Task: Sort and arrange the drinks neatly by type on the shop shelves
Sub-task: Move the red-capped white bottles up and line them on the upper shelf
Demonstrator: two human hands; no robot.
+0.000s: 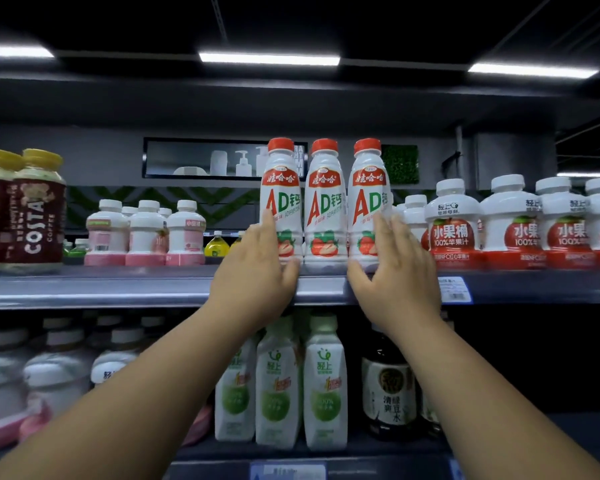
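Note:
Three tall white AD calcium milk bottles with red caps stand in a row at the front of the upper shelf (118, 289): the left bottle (283, 188), the middle bottle (325, 202) and the right bottle (368, 192). My left hand (257, 271) rests flat against the outer side of the left bottle, thumb under its base at the shelf edge. My right hand (395, 271) presses the outer side of the right bottle, fingers spread. Neither hand wraps around a bottle.
Costa coffee bottles (35, 209) stand far left, pink-banded white bottles (146, 233) beside them. Squat red apple juice bottles (454, 223) fill the right. Below stand green-labelled white bottles (324, 382), a dark bottle (388, 386) and white bottles (56, 368). A price tag (454, 289) hangs on the edge.

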